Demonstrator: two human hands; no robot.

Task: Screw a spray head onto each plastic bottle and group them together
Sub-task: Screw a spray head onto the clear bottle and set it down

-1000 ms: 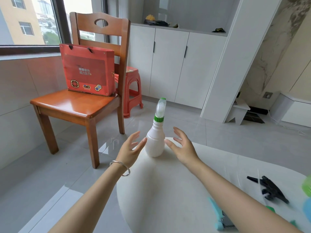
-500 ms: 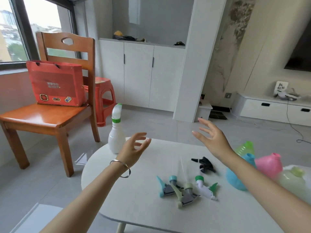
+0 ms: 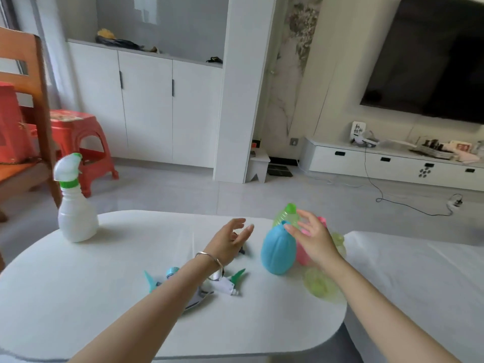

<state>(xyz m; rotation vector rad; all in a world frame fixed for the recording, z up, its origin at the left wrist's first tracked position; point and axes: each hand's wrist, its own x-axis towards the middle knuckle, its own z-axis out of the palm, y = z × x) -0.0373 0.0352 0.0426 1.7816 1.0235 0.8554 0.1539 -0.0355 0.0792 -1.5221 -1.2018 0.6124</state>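
A: Hovering over the table (image 3: pixel 110 289), both hands are empty. The left hand (image 3: pixel 228 243) is hanging with fingers spread apart, clamped on nothing, a bangle (image 3: pixel 209 260) sitting on its wrist.

B: And the right hand (image 3: pixel 313 241)?

A: Its fingers are loosely parted too, not closed on anything. The fingertips are sitting at the neck of the blue bottle (image 3: pixel 277 251); I cannot tell whether they are touching it.

B: Where are the other bottles lying relative to that hand?

A: The green bottle (image 3: pixel 286 217) is standing just beyond the fingertips, its cap showing above them. The pink bottle (image 3: pixel 301 254) is mostly hiding behind the palm, beside the blue one. A pale yellow-green bottle (image 3: pixel 319 285) is lying under the right wrist.

B: And the spray heads?

A: 2 loose spray heads (image 3: pixel 225 282) are showing under the left forearm, a teal one and a white one with a green trigger, partly hidden by the arm. Something dark is peeking out just past the left palm; it is too hidden to name.

B: Anything finished?

A: 1 white bottle (image 3: pixel 76 218) is standing upright, head already on, well apart to the left of both hands, near the table's far edge.
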